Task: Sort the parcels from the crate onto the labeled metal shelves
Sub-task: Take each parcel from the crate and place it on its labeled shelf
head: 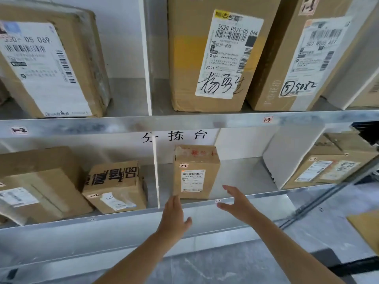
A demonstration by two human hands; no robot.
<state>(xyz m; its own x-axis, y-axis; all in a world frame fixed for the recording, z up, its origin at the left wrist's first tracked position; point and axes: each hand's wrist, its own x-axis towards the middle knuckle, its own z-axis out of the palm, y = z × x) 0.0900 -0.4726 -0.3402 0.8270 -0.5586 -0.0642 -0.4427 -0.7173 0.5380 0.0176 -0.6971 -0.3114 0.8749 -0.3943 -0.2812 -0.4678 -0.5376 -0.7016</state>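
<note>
Small parcel (195, 173) stands upright at the front edge of the lower shelf (205, 210), just right of a white divider (156, 177); its tag reads "2-3". Left hand (174, 216) and right hand (238, 203) flank it, fingers spread, holding nothing; I cannot tell if the left fingertips touch. Upper shelf (184, 121) edge tags read "1-2" and "1-3". Tall box (217, 54) above shows "502B P021-00 044". White back wall, grey floor.

parcel (195, 173) upright on lower shelf (205, 203) | hands (174, 214) empty, spread
</note>
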